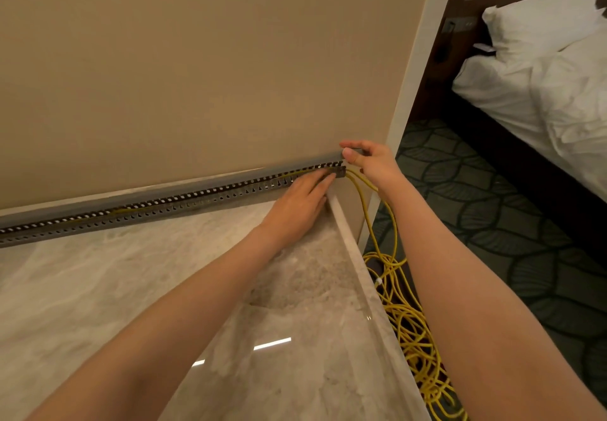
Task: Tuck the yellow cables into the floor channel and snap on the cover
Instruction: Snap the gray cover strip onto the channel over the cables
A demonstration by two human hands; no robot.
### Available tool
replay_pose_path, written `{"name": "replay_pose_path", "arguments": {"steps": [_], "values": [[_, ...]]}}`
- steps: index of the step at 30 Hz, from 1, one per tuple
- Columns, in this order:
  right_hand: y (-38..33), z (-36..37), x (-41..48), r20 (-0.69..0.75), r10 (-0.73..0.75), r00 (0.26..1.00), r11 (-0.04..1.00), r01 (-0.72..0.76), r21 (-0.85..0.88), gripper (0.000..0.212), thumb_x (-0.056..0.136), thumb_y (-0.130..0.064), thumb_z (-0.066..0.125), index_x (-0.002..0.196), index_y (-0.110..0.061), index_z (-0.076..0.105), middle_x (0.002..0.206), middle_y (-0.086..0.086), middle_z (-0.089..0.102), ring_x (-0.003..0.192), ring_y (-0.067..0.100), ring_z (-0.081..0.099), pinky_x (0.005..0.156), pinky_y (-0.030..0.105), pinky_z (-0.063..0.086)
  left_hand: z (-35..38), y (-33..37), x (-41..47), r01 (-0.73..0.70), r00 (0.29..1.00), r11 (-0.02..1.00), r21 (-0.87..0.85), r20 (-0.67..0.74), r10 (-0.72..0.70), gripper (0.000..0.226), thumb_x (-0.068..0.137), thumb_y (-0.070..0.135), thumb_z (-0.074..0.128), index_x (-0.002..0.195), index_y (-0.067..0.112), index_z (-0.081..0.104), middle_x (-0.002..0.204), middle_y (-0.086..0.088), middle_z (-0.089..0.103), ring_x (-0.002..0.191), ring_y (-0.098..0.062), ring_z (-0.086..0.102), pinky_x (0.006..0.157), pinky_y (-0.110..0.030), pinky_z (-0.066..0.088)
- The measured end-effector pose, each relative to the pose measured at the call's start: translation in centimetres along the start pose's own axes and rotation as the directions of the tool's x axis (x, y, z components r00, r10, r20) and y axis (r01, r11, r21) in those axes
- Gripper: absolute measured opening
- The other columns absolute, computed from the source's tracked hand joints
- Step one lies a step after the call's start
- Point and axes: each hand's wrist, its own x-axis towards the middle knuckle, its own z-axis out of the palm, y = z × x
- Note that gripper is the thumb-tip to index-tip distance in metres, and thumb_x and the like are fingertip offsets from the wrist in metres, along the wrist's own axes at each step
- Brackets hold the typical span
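Progress is judged to be early to middling. A slotted grey floor channel [164, 208] is seen lying along the foot of the wall [197, 75], at the far edge of the marble floor [131, 289], and its top is uncovered along the whole visible run. Yellow cables [391, 276] can be made out inside it toward its right end, near the far right corner of the marble. From there they spill out and drop to a loose tangle on the carpet [492, 207] beside the marble's right edge.

The left hand [297, 197] is laid flat, fingers straight, and the cables appear to be pressed down by its fingertips at the channel's right end. The upper edge of that end is pinched between the thumb and curled fingers of the right hand [371, 161].

No separate cover can be identified with certainty. Further tucking therefore seems to be left, and the snapping-on of the cover is judged not yet begun.
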Motion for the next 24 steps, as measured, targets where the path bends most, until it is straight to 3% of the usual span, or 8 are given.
{"name": "replay_pose_path", "arguments": {"steps": [3, 5, 6, 8, 11, 17, 22, 24], "values": [[0.4, 0.2, 0.1, 0.02, 0.046, 0.999, 0.999, -0.046, 0.018, 0.033, 0.094, -0.008, 0.052, 0.127, -0.002, 0.056, 0.109, 0.007, 0.054, 0.104, 0.016, 0.049, 0.077, 0.014, 0.045, -0.7, 0.4, 0.8, -0.186, 0.982, 0.982, 0.023, -0.031, 0.187, 0.037, 0.08, -0.001, 0.059, 0.116, 0.003, 0.066, 0.108, -0.018, 0.07, 0.099, -0.033, 0.068, 0.077, -0.041, 0.059], [0.6, 0.5, 0.0, 0.03, 0.066, 0.997, 0.996, -0.068, 0.051, 0.036, 0.095, -0.006, 0.051, 0.13, 0.0, 0.052, 0.11, 0.007, 0.053, 0.104, 0.016, 0.05, 0.066, 0.008, 0.047, -1.7, 0.5, 1.5, -0.339, 0.939, 0.937, 0.087, -0.032, 0.342, 0.031, 0.078, 0.005, 0.052, 0.102, 0.009, 0.072, 0.089, -0.012, 0.072, 0.079, -0.028, 0.071, 0.056, -0.032, 0.058], [0.8, 0.7, 0.0, 0.032, 0.069, 0.997, 0.994, -0.071, 0.084, 0.037, 0.094, -0.004, 0.051, 0.131, 0.001, 0.051, 0.11, 0.009, 0.054, 0.104, 0.017, 0.051, 0.064, 0.008, 0.049, -2.4, 0.6, 2.1, -0.334, 0.939, 0.938, 0.092, -0.053, 0.339, 0.031, 0.08, 0.009, 0.049, 0.101, 0.009, 0.072, 0.088, -0.013, 0.071, 0.078, -0.029, 0.069, 0.056, -0.032, 0.057], [1.1, 0.9, -0.1, 0.031, 0.067, 0.997, 0.988, -0.07, 0.139, 0.039, 0.092, -0.001, 0.053, 0.131, 0.003, 0.049, 0.115, 0.017, 0.058, 0.108, 0.021, 0.054, 0.067, 0.009, 0.051, -3.6, 1.0, 3.9, -0.121, 0.991, 0.993, -0.015, -0.06, 0.119, 0.033, 0.09, 0.013, 0.05, 0.12, 0.008, 0.063, 0.106, -0.018, 0.065, 0.099, -0.034, 0.062, 0.079, -0.04, 0.055], [1.4, 0.9, -0.4, 0.026, 0.049, 0.998, 0.984, -0.053, 0.173, 0.043, 0.089, 0.003, 0.056, 0.131, 0.003, 0.048, 0.129, 0.026, 0.056, 0.113, 0.025, 0.056, 0.075, 0.013, 0.05, -3.7, -0.5, 6.6, 0.132, 0.964, 0.988, -0.076, 0.242, -0.11, 0.045, 0.097, 0.024, 0.047, 0.141, 0.018, 0.042, 0.131, -0.015, 0.053, 0.122, -0.031, 0.049, 0.1, -0.039, 0.042], [2.0, 0.7, 0.1, 0.116, 0.078, 0.99, 0.993, -0.087, 0.075, 0.051, 0.087, 0.003, 0.059, 0.136, -0.003, 0.044, 0.137, 0.017, 0.05, 0.132, 0.024, 0.041, 0.106, 0.029, 0.037, -3.3, -1.4, 7.7, 0.027, 0.891, 0.999, 0.019, 0.452, -0.033, 0.043, 0.1, 0.028, 0.04, 0.142, 0.019, 0.04, 0.12, -0.017, 0.054, 0.111, -0.033, 0.054, 0.096, -0.041, 0.044], [2.4, 0.9, 0.1, 0.151, 0.066, 0.986, 0.998, -0.067, -0.002, 0.038, 0.091, 0.009, 0.048, 0.129, 0.004, 0.05, 0.111, 0.006, 0.053, 0.106, 0.015, 0.047, 0.067, -0.002, 0.045, -3.9, -1.3, 7.9, -0.08, 0.881, 0.991, 0.104, 0.473, 0.022, 0.04, 0.101, 0.022, 0.038, 0.14, 0.013, 0.043, 0.122, -0.018, 0.053, 0.11, -0.033, 0.054, 0.093, -0.041, 0.042], [2.6, 1.0, 0.2, 0.109, 0.068, 0.992, 0.998, -0.069, 0.003, 0.035, 0.092, 0.009, 0.047, 0.127, 0.007, 0.051, 0.108, 0.007, 0.053, 0.104, 0.016, 0.047, 0.069, 0.002, 0.045, -3.8, -0.9, 7.8, -0.095, 0.887, 0.986, 0.138, 0.461, 0.021, 0.04, 0.101, 0.023, 0.039, 0.139, 0.012, 0.044, 0.122, -0.018, 0.053, 0.109, -0.034, 0.056, 0.092, -0.041, 0.043]]}}
